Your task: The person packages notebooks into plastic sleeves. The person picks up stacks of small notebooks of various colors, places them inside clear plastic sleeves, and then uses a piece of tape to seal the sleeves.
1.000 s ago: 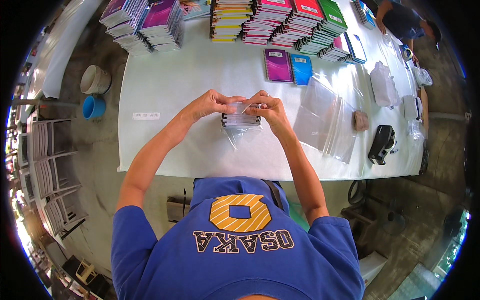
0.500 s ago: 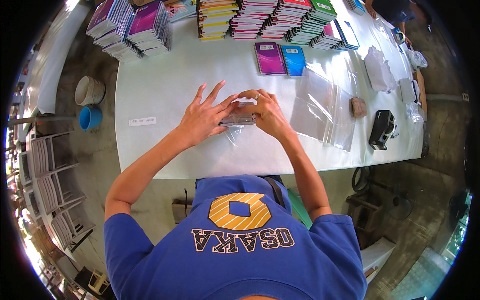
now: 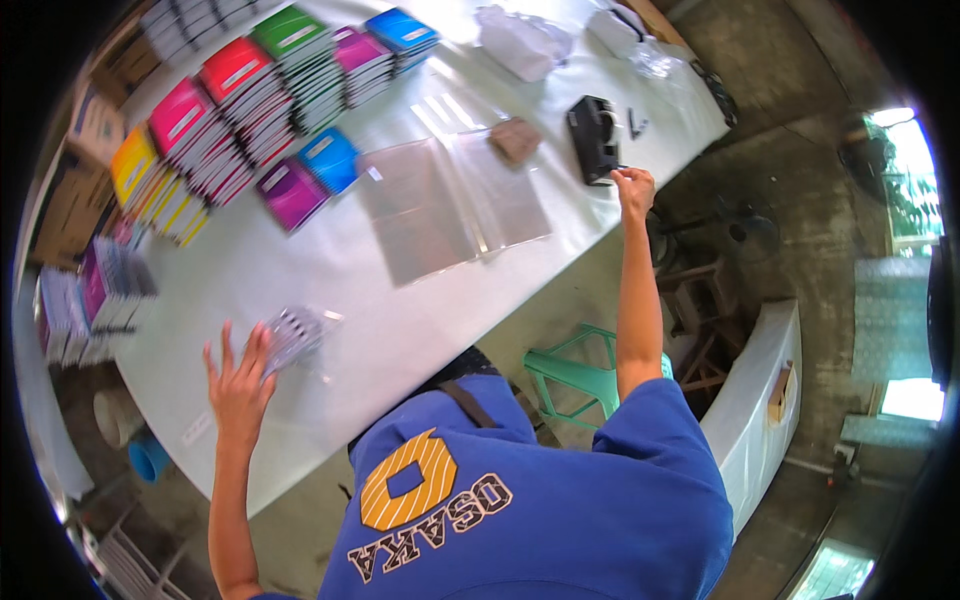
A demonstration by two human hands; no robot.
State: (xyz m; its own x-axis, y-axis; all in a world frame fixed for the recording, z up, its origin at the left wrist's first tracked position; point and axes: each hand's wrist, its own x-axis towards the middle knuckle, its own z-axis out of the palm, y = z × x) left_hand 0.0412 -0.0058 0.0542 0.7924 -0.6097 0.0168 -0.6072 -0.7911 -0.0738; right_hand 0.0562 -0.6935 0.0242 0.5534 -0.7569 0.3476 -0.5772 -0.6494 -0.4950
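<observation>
My left hand [image 3: 238,388] lies with its fingers spread at the side of a bundle [image 3: 292,338] wrapped in clear plastic, its fingertips against the wrap. Spiral binding seems to show through the film, but the bundle is slightly blurred. Over at the right table edge, my right hand [image 3: 633,192] is pinched closed at the near end of a black tape dispenser [image 3: 590,145]. Whatever is between those fingertips is too small to make out.
Clear plastic sheets [image 3: 415,215] lie mid-table under a brown stone-like block [image 3: 515,141]. Behind them stand stacks of colourful spiral notebooks [image 3: 240,75], with a purple notebook [image 3: 291,193] and a blue notebook [image 3: 329,160] in front. A green stool [image 3: 580,375] stands below the table edge.
My view has turned to the right. My right hand has left the wrapped bundle and reached to the tape dispenser. My left hand remains beside the bundle.
</observation>
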